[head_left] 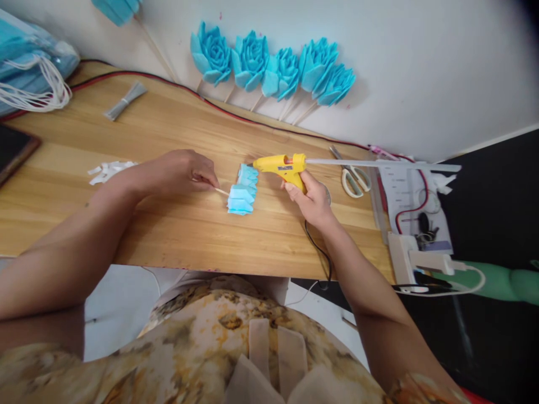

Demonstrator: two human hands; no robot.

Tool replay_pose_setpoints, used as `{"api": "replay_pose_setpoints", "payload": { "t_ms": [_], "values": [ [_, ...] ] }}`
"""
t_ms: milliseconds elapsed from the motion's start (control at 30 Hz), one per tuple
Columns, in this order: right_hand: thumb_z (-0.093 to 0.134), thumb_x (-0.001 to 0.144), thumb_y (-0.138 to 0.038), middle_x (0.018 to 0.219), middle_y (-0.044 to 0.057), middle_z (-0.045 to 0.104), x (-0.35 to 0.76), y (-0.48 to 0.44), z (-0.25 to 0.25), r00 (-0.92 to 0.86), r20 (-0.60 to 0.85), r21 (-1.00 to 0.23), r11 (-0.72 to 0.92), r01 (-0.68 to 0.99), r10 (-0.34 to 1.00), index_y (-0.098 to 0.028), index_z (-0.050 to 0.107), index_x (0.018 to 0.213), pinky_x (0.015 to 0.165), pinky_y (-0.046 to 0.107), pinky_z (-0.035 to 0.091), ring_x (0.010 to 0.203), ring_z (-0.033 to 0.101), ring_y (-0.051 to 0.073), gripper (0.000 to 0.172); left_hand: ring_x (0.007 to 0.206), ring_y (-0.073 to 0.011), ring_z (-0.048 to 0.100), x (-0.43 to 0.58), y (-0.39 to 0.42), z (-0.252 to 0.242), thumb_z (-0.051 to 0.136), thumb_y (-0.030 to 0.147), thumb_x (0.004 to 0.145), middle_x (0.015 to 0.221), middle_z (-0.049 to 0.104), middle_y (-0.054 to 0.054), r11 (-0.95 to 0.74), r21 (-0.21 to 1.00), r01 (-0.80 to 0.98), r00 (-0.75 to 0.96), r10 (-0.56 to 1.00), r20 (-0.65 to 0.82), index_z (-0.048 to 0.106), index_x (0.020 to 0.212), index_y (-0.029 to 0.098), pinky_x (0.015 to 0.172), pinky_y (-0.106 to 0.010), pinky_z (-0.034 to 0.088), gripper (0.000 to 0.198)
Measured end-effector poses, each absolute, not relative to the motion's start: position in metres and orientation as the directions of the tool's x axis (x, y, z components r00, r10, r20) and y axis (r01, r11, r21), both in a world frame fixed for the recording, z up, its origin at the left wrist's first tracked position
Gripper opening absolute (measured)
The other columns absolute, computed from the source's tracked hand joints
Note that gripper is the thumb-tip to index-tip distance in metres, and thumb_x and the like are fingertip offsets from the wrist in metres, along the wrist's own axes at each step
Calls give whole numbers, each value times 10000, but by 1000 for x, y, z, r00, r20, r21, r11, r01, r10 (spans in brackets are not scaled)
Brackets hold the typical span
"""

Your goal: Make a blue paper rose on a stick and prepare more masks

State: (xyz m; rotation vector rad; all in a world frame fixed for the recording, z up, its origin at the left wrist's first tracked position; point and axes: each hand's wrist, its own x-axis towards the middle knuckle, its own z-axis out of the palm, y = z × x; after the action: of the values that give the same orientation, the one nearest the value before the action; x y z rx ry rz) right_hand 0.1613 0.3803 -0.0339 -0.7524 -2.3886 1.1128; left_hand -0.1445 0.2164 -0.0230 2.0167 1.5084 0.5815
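1. Head view: five full blue flowers (pixel 251 59) on sticks lean on the far wall (pixel 400 73), and one more (pixel 118 8) is at the far left, cut off by the edge. These six look done to me.
2. The blue folded strip (pixel 241 200) is in the middle of the table (pixel 189 235), between the two hands. It has a bigger bunch of folds at its near end and smaller folds at its far end. It is not round like the flowers, so I think this one is only partly made. Closing it into a flower shape seems to be left.
3. The left hand (pixel 196 171) is left of the strip. Its fingers are pinched on a thin stick (pixel 222 192), and the tip of the stick meets the strip's left side. The fingers do not touch the strip; there is a small gap.
4. The right hand (pixel 309 196) is right of the strip. Its fingers are wrapped around the handle of a yellow glue gun (pixel 280 165). I cannot tell if the trigger is squeezed.
5. The gun's tip is right by the strip's far end. I cannot tell if they touch. The right fingers are well apart from the strip.
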Motion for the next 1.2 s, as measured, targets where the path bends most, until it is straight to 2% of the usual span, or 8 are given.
{"api": "replay_pose_setpoints", "payload": {
  "t_ms": [267, 567, 833, 1067, 1200],
  "values": [
    [595, 968, -485, 923, 40, 749, 164, 384, -36, -776, 120, -809, 514, 285, 619, -244, 648, 1030, 754, 372, 519, 828, 685, 215, 254, 882, -194, 680, -140, 214, -13, 496, 440, 994, 991, 792, -70, -211, 629, 748, 285, 958, -18, 807, 981, 222, 832, -339, 474, 380],
    [601, 968, -507, 939, 38, 753, 167, 387, -35, -784, 116, -805, 519, 286, 610, -247, 644, 1041, 729, 365, 503, 813, 685, 206, 274, 864, -173, 682, -142, 213, -17, 514, 430, 1003, 965, 782, -54, -223, 617, 755, 282, 959, 1, 789, 974, 219, 805, -312, 479, 348],
    [604, 953, -597, 919, 29, 767, 169, 389, -34, -771, 125, -764, 557, 327, 625, -259, 652, 988, 674, 369, 485, 732, 648, 199, 343, 869, -175, 667, -141, 213, -14, 524, 438, 1003, 966, 787, -50, -222, 633, 741, 286, 958, 2, 785, 961, 224, 819, -316, 466, 341],
    [609, 947, -600, 823, 14, 705, 171, 391, -33, -767, 129, -739, 577, 348, 629, -266, 646, 967, 649, 363, 450, 678, 580, 192, 337, 860, -180, 662, -141, 214, -15, 516, 468, 991, 962, 790, -49, -205, 617, 760, 270, 963, -13, 788, 951, 232, 806, -318, 467, 363],
    [613, 946, -609, 856, 25, 719, 173, 394, -33, -763, 143, -729, 588, 349, 630, -253, 651, 976, 652, 364, 449, 689, 575, 191, 359, 863, -185, 672, -141, 213, -14, 509, 465, 996, 963, 784, -57, -201, 612, 765, 274, 961, -27, 787, 967, 221, 807, -326, 474, 371]
  ]
}}
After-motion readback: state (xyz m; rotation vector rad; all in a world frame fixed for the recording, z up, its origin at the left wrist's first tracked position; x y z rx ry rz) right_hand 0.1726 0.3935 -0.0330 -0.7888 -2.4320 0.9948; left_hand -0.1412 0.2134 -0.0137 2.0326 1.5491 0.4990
